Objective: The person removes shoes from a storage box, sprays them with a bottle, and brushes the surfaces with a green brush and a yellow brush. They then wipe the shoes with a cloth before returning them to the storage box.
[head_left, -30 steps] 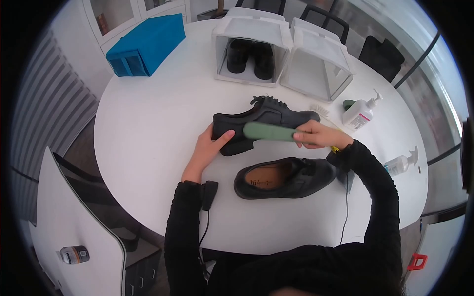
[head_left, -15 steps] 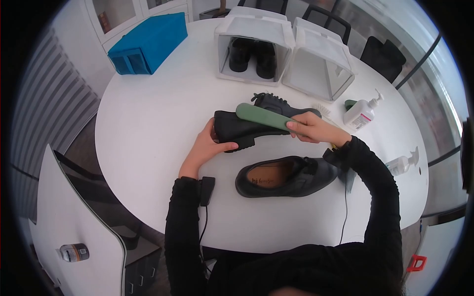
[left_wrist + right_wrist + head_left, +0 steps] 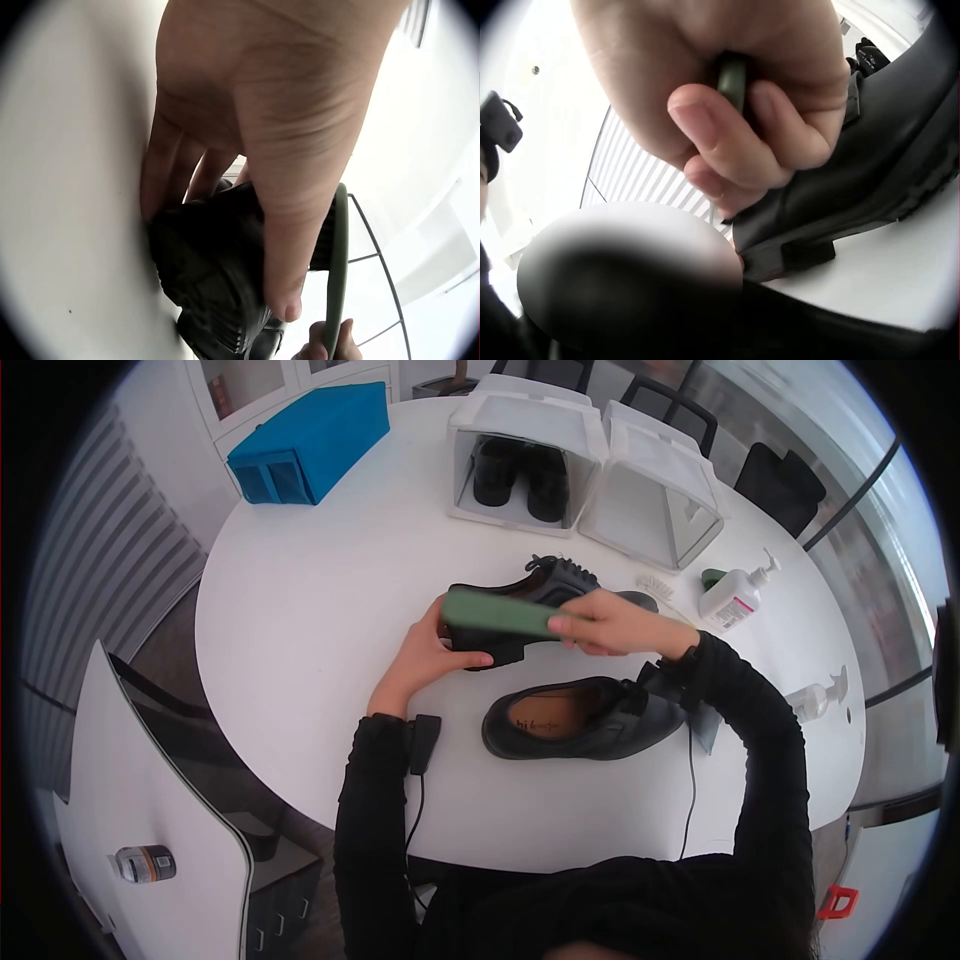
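My left hand (image 3: 418, 660) grips the heel end of a black lace-up shoe (image 3: 485, 647), which leans over on the table with its sole edge toward me. In the left wrist view the thumb lies along one side of the shoe and the fingers curl round the other. By its handle, my right hand (image 3: 622, 622) holds a green shoe brush (image 3: 495, 614). Its dark bristles show in the left wrist view, facing the shoe's side near my left thumb. The matching shoe (image 3: 650, 722) stands upright nearer my body, its tan insole facing up.
Behind the shoes stand two white boxes, one (image 3: 522, 405) holding a pair of black shoes, the other (image 3: 640, 525) open-fronted. A blue case (image 3: 325, 445) lies back left. To the right are a pump bottle (image 3: 733, 602), a clear bottle (image 3: 812, 703) and a light-bristled brush (image 3: 655, 588).
The green brush has swept back and forth over the heel part of the shoe and now lies farther left. My left hand has kept its hold while the shoe's tilt shifted.
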### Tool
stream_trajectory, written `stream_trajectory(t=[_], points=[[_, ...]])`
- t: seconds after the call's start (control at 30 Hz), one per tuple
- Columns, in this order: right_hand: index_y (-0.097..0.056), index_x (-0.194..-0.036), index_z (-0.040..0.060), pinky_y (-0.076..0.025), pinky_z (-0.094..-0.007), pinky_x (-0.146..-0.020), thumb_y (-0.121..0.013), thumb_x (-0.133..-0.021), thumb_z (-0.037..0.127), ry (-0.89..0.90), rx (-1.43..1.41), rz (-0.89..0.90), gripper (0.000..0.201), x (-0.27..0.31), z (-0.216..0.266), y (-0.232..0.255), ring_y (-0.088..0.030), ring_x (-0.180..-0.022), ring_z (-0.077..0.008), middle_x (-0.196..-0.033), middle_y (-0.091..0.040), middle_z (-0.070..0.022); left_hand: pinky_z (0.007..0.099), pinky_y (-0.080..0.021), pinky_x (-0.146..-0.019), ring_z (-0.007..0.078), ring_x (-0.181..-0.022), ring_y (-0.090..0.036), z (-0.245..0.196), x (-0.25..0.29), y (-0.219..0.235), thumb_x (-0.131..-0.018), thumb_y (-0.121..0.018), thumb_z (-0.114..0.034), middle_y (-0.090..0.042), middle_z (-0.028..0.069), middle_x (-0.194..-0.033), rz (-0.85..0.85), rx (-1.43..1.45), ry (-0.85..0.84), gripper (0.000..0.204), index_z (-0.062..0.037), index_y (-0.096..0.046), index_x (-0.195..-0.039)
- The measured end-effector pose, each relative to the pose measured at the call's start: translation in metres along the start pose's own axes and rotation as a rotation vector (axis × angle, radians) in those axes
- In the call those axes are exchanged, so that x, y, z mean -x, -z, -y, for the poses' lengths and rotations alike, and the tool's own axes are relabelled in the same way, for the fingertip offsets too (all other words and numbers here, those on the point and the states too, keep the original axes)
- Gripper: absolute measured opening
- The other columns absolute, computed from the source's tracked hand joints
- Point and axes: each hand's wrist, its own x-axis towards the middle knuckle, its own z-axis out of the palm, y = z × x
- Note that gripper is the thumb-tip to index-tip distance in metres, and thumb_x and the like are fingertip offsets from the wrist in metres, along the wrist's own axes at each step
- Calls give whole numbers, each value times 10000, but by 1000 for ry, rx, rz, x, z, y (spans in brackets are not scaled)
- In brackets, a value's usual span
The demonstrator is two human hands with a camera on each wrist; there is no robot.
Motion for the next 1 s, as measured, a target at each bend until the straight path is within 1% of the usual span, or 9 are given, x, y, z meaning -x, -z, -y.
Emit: stream_trajectory(t=[0.07, 0.2, 0.33, 0.37, 0.5, 0.63, 0.73, 0.83, 1.0], points=[[-587, -717, 31, -347, -256, -415, -506, -967, 478, 54, 129, 123, 519, 0, 2, -3, -433, -422, -80, -495, -462, -4, 344, -535, -830, 213, -1052, -610, -2, 0, 0, -603, -881, -143, -627, 108, -1149, 1, -5, -15, 843, -43, -464, -1329], [-590, -732, 35, -338, -251, -399, -509, -959, 496, -1, -74, -69, 521, -2, 5, 1, -431, -423, -81, -497, -452, -3, 341, -530, -837, 202, -1037, -614, 3, 0, -1, -601, -885, -156, -634, 107, -1129, 20, 96, 76, 797, -35, -496, -1286], [-595, -759, 35, -312, -246, -373, -518, -957, 481, 80, 40, 9, 494, -2, 2, -6, -421, -416, -78, -503, -450, 1, 332, -529, -836, 200, -1013, -623, -2, 0, 1, -609, -883, -153, -634, 106, -1121, 41, 0, 4, 766, -22, -512, -1267], [-599, -747, 31, -324, -250, -380, -520, -957, 475, -22, -46, -64, 497, 0, 9, -3, -430, -410, -90, -504, -469, -10, 330, -529, -835, 201, -1006, -624, -2, 1, -1, -610, -882, -154, -636, 106, -1117, 23, 50, 24, 758, -17, -517, -1260], [-594, -754, 50, -284, -227, -371, -506, -972, 464, 16, 13, 69, 476, 0, 2, -4, -376, -396, -49, -487, -414, 29, 322, -528, -838, 210, -997, -628, 1, 1, -1, -615, -880, -156, -636, 114, -1115, 29, 94, 65, 760, 0, -516, -1263], [-573, -753, 54, -278, -223, -372, -496, -975, 473, -23, -100, -130, 481, 4, 2, 3, -378, -403, -47, -479, -418, 26, 326, -533, -835, 215, -1006, -630, 3, 1, -4, -618, -877, -142, -632, 125, -1131, -6, 115, 62, 778, 14, -503, -1282], [-565, -771, 56, -270, -223, -371, -486, -976, 482, 45, -8, 5, 480, 7, -7, 0, -349, -389, -44, -476, -400, 34, 326, -533, -845, 216, -1022, -628, -2, 1, -2, -617, -876, -136, -625, 129, -1155, 44, 90, 118, 792, 15, -498, -1297], [-600, -807, 41, -257, -221, -372, -487, -969, 496, -28, -190, -290, 496, 11, -12, 16, -324, -364, -52, -485, -414, 28, 321, -531, -856, 208, -1022, -624, 0, 2, -3, -615, -877, -142, -633, 121, -1140, 19, 116, 82, 772, 11, -513, -1279], [-592, -859, 29, -213, -186, -348, -426, -1004, 459, 24, -343, -272, 483, 50, -40, 38, -279, -325, -17, -469, -400, 53, 326, -499, -898, 203, -1036, -611, -8, 5, -2, -584, -884, -126, -636, 106, -1134, 37, -5, 36, 784, 3, -524, -1268]])
